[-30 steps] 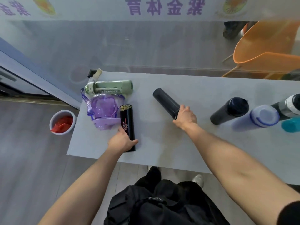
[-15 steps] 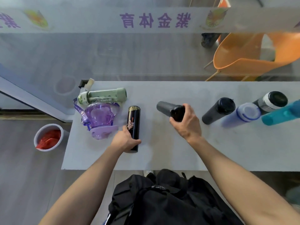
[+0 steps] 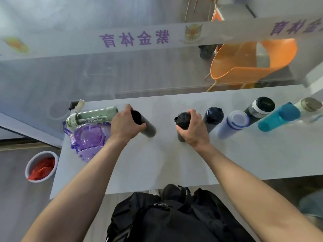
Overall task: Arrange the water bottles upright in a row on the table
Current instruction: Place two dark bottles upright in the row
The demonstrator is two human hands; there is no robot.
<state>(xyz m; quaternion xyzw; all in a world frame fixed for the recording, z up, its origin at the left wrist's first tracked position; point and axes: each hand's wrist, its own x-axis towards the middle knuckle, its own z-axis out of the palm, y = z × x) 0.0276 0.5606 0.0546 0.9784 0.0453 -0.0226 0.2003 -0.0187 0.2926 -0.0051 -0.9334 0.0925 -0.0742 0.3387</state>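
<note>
On the grey worktop (image 3: pixel 157 163) both hands are clenched around dark bottles. The left hand (image 3: pixel 123 124) grips a black bottle (image 3: pixel 146 125) near its top; the bottle stands tilted, its lower end towards the right. The right hand (image 3: pixel 194 127) wraps round the side of a dark grey bottle (image 3: pixel 182 121), which stands upright with its black cap showing just left of the fingers. Just to the right of that hand a row of upright bottles runs along the worktop: a navy bottle (image 3: pixel 213 117), a white bottle with blue rings (image 3: pixel 233 124), a black bottle with a white band (image 3: pixel 258 109), a teal bottle (image 3: pixel 277 117) and, at the far right edge, a pale bottle with a tan cap (image 3: pixel 310 104). At the left end of the worktop a green bottle (image 3: pixel 90 116) lies on its side, and nearer than it, touching, lies a purple bottle (image 3: pixel 89 138) with a strap. Left of the worktop, on the floor, a white bucket (image 3: pixel 41 165) holds something red. A black backpack (image 3: pixel 166 217) sits at the near edge, below the arms.
</note>
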